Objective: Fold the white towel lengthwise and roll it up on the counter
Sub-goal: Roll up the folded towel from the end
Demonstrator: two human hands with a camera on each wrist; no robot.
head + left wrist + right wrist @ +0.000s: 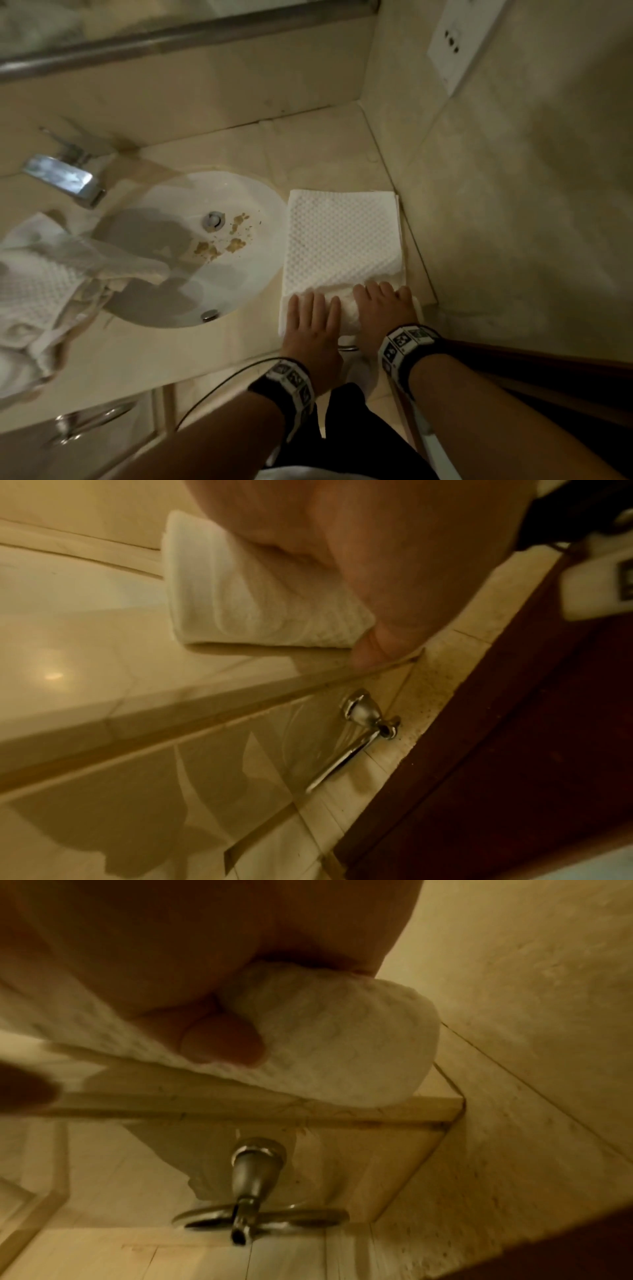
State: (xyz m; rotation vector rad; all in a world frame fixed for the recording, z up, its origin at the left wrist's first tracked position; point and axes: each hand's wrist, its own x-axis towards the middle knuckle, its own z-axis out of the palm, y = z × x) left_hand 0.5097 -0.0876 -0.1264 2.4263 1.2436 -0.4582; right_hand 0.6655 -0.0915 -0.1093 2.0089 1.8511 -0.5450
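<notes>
The white waffle towel (342, 236) lies folded in a long strip on the beige counter (318, 150), between the sink and the right wall. Its near end is wound into a thick roll (347, 310) (246, 610) (342, 1047) by the counter's front edge. My left hand (313, 317) (359, 547) lies over the roll's left part, its thumb (371, 647) down behind the roll. My right hand (387, 305) (171, 947) covers the right part, with its thumb (222, 1042) pressed into the near side. The far half of the strip is flat.
A white sink (239, 291) with brown crumbs (219, 243) sits just left of the towel, with a chrome faucet (65, 178) behind it. Crumpled white cloth (41, 284) lies at the far left. The wall (513, 205) runs close on the right. A chrome towel ring (260, 1218) hangs below the counter edge.
</notes>
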